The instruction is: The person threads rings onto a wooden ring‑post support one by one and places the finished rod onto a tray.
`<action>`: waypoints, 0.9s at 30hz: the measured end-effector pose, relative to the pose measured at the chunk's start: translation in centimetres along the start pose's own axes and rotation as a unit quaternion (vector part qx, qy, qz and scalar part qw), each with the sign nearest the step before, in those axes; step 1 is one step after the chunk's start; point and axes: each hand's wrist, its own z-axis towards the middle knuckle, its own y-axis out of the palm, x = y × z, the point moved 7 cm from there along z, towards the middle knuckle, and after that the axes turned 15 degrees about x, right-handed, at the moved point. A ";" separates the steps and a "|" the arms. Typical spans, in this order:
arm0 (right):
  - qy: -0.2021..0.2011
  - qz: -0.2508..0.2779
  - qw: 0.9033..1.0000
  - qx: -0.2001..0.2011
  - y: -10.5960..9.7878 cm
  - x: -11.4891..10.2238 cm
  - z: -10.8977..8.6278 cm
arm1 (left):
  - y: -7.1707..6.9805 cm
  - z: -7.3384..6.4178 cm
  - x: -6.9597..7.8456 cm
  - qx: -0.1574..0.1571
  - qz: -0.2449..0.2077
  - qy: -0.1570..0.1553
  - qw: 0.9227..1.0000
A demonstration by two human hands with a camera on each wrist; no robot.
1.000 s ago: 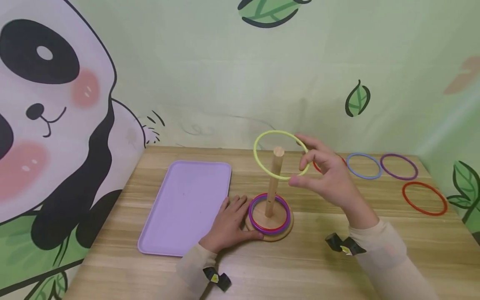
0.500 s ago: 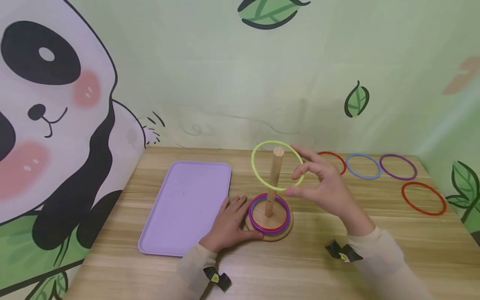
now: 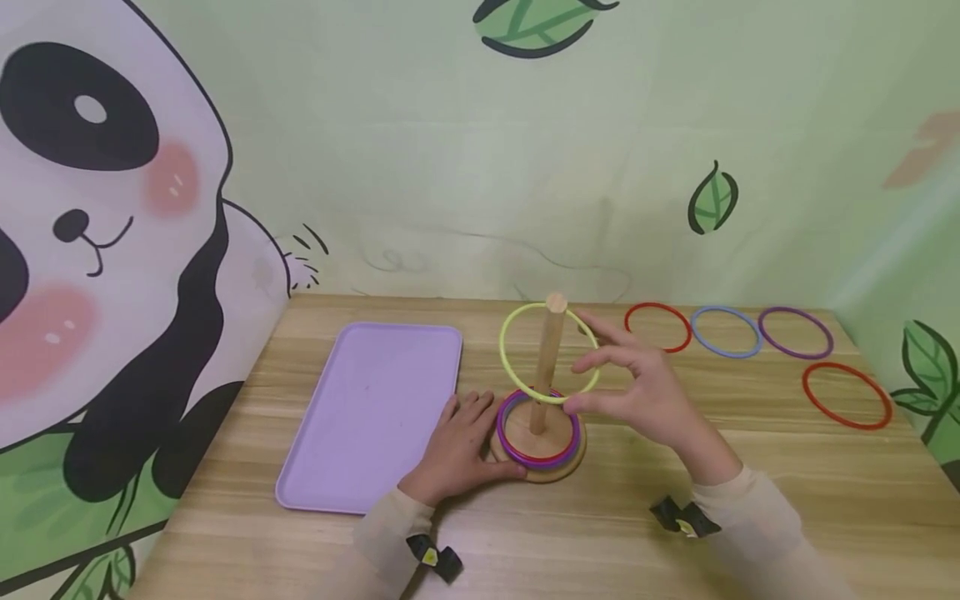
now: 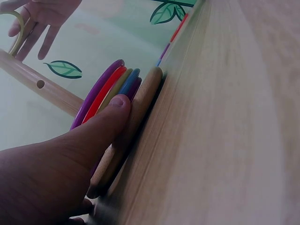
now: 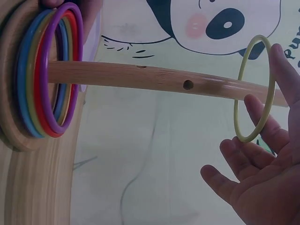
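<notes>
Between thumb and fingers my right hand (image 3: 648, 392) pinches a thin yellow ring (image 3: 502, 343) at its right edge. The ring encircles the upper part of an upright wooden peg (image 3: 548, 354), with the peg's tip above it. At the peg's foot, a stack of coloured rings, with a purple ring (image 5: 45, 70) on top, lies on the round wooden base (image 3: 553, 476). My left hand (image 3: 457, 458) rests beside that base, fingers extended over the table. In the left wrist view, its thumb (image 4: 112, 115) touches the ring stack near the base.
A lilac tray (image 3: 367, 417) lies left of the peg. Toward the right back are a red ring (image 3: 688, 329), a blue ring (image 3: 694, 332) and a purple ring (image 3: 831, 337). Another red ring (image 3: 847, 427) is nearer. A painted wall (image 3: 450, 167) stands behind the table.
My right hand has lowered the yellow ring from around the peg's top to further down the peg, drifting slightly left. My left hand has stayed in place.
</notes>
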 end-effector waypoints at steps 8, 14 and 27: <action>0.005 0.004 1.000 -0.013 0.5 0.6 -0.8 | 0.0 -0.1 -0.1 0.000 -0.002 -0.003 1.000; -0.001 -0.008 1.000 -0.013 0.7 1.0 -1.2 | 0.1 -0.1 -0.1 0.000 -0.005 -0.005 1.000; 0.016 -0.043 0.998 -0.032 0.7 2.6 -2.6 | 0.1 0.0 -0.1 0.000 -0.001 -0.002 1.000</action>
